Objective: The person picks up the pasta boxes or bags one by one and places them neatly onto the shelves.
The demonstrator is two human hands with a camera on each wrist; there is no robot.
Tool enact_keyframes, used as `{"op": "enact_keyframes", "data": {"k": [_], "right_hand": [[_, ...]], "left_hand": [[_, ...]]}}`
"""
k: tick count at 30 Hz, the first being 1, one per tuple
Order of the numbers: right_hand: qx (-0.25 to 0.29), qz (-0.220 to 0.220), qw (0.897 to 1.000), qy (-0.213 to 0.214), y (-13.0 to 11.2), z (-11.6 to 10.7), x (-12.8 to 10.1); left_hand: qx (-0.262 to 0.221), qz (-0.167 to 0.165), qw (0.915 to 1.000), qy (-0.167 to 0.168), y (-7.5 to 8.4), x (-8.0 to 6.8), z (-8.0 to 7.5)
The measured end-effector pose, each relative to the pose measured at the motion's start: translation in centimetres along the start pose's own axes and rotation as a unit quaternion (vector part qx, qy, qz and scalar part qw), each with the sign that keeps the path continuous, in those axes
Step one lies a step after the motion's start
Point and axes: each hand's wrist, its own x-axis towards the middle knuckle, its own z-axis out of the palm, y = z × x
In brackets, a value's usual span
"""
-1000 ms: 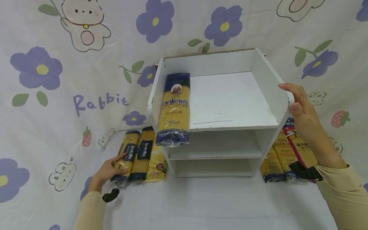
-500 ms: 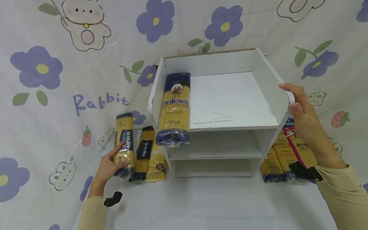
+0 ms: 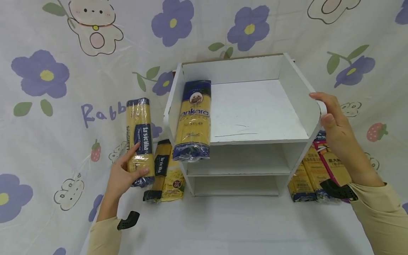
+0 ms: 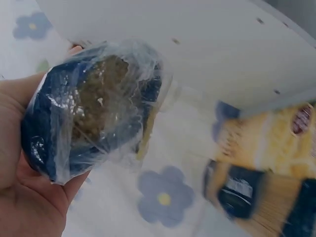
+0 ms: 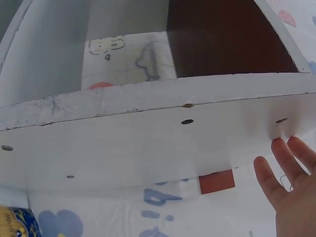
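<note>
My left hand (image 3: 122, 177) grips a plastic-wrapped pack of spaghetti (image 3: 139, 115) with a blue La Sicilia label, upright and raised off the table. In the left wrist view, its blue, see-through end (image 4: 101, 96) faces the camera, with fingers and thumb round its sides. My right hand (image 3: 342, 141) holds the front edge of the right side panel (image 3: 298, 92) of a white shelf unit; in the right wrist view its fingertips touch the panel's outer face. An Ankara spaghetti pack (image 3: 193, 122) lies at the left on the top shelf, its lower end over the front edge.
Left of the shelf unit, another La Sicilia pack (image 3: 158, 179) and a yellow noodle bag (image 3: 173, 182) lean side by side. Several pasta packs (image 3: 302, 182) stand at its right, partly behind my right forearm. A patterned cloth (image 3: 105, 78) hangs behind.
My left hand has lifted the spaghetti pack from its place beside the other packs, up and slightly right. My right hand stays on the shelf unit.
</note>
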Motion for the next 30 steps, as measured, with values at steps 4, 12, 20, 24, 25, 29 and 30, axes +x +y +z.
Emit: {"op": "enact_keyframes", "data": {"k": [4, 12, 20, 24, 25, 29, 30], "right_hand": [[-0.002, -0.004, 1.000, 0.002, -0.1, 0.0, 0.0], [0.003, -0.031, 0.999, -0.006, -0.6, 0.2, -0.1], [0.008, -0.031, 0.999, -0.004, -0.4, 0.4, 0.0], [-0.003, -0.048, 0.999, -0.009, -0.1, 0.4, 0.0], [-0.005, -0.048, 0.999, -0.008, -0.1, 0.4, -0.1], [-0.006, -0.040, 0.999, 0.001, -0.1, 0.3, -0.1], [-0.004, -0.036, 0.999, 0.003, -0.1, 0.3, -0.1]], "left_hand": [[-0.001, 0.026, 0.9994, 0.021, 2.6, -0.4, 0.0], [-0.032, 0.062, 0.9961, 0.054, 7.2, -1.7, 0.2], [-0.104, 0.106, 0.9867, 0.066, 10.3, -3.5, 0.8], [-0.126, 0.115, 0.9825, 0.075, 12.0, -4.3, 1.1], [-0.131, 0.121, 0.9812, 0.074, 12.5, -4.5, 1.2], [-0.150, 0.147, 0.9750, 0.072, 14.6, -5.2, 2.0], [-0.156, 0.152, 0.9733, 0.073, 15.2, -5.4, 2.2]]}}
